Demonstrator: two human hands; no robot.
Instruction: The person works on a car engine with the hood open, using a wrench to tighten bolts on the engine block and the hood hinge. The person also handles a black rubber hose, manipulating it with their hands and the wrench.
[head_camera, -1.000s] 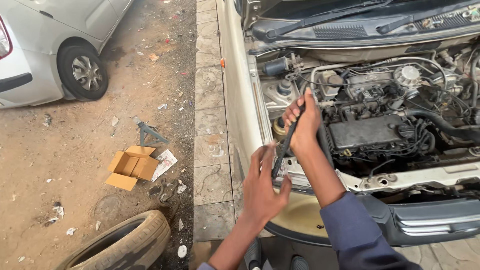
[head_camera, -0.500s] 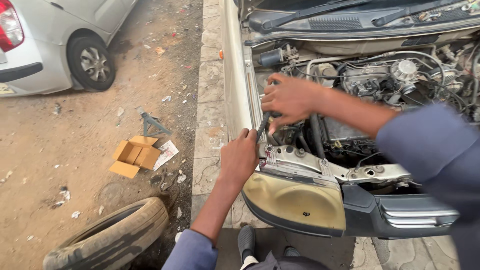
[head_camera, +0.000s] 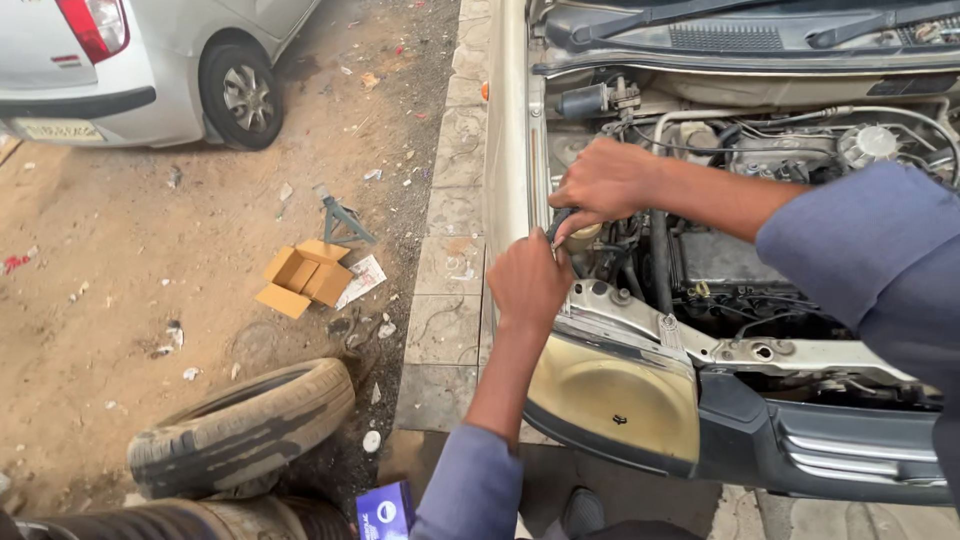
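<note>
so the dark tool handle sits right between both fists at the engine bay's front corner, long axis running roughly up from the left hand into the right hand; both clamped on it, headlight just below

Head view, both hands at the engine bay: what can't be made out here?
- The dark tool: only a short curved bit shows; the right hand covers the rest.
- What the left hand grips: hidden by its own fingers.
- The part under both hands: blocked by them.
- The right side of the engine bay: covered by the blue sleeve.
- The blue box: cut off by the bottom edge.
</note>
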